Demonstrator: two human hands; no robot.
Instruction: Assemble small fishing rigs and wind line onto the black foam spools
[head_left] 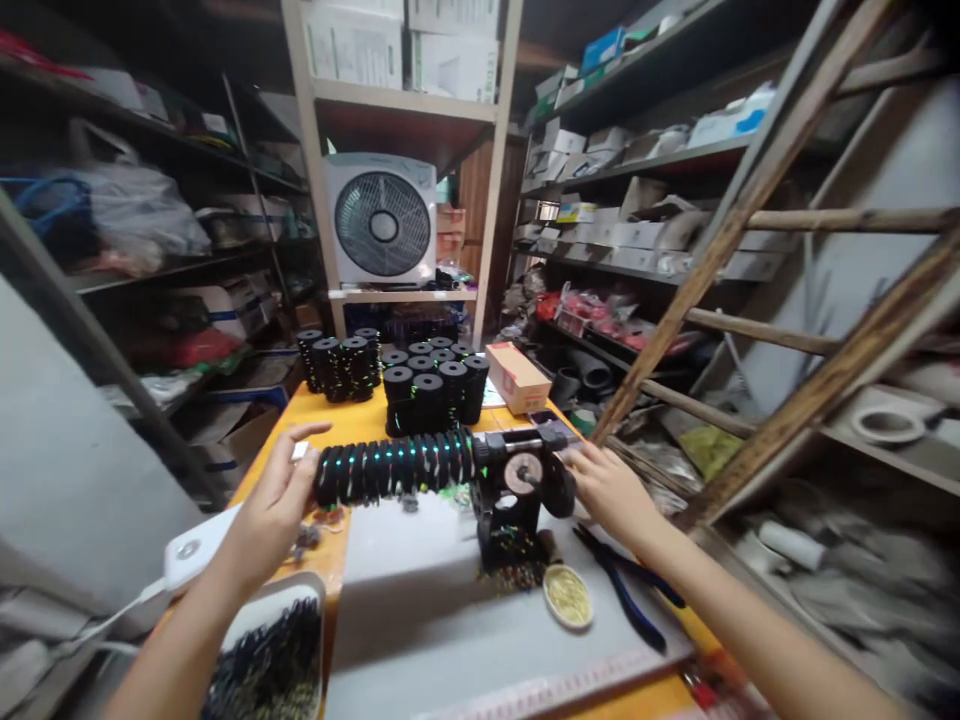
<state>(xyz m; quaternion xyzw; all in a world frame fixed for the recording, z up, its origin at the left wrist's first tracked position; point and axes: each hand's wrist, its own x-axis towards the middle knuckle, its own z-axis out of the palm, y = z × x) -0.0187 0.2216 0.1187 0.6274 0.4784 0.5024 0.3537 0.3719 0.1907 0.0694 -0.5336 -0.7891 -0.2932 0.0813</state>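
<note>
A small hand-crank winder (517,485) stands on the white board, with a black ribbed roll (397,470) dotted with glowing blue-green spots reaching left from it. At the roll's left end, my left hand (279,490) has its thumb bent in beside a small white piece (301,450) and its index finger stretched over the top. My right hand (604,490) is closed at the winder's right side, by the black wheel (559,485); its fingertips are partly hidden there. Below the winder lie blue-handled pliers (626,595) and a white dish of pale yellow grains (568,597).
Several black spools (427,385) stand at the back of the yellow table beside a cardboard box (517,378). A tray of dark small parts (270,650) is at front left, near a white power strip (201,548). A wooden ladder (705,270) leans on the right; a fan (382,220) faces me.
</note>
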